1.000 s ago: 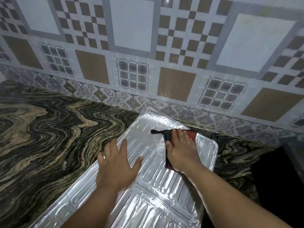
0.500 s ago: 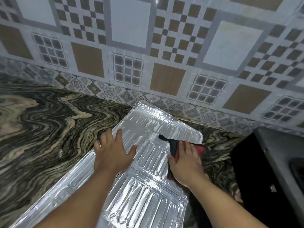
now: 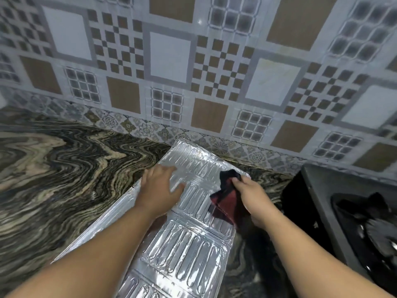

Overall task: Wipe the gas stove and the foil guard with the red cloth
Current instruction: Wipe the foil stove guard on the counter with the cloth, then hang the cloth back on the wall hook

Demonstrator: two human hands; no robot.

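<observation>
My left hand point(image 3: 160, 188) lies open, palm flat on the foil guard point(image 3: 189, 239), which rests ribbed and shiny on the marble counter point(image 3: 64, 173). My right hand point(image 3: 250, 196) pinches the bunched red cloth point(image 3: 226, 203) at the guard's right edge; the gas stove point(image 3: 352, 214) sits far right.

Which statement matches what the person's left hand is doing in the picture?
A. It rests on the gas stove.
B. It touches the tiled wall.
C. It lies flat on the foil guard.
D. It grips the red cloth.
C: the left hand lies spread, palm down, on the foil guard, while the right hand holds the red cloth.
</observation>
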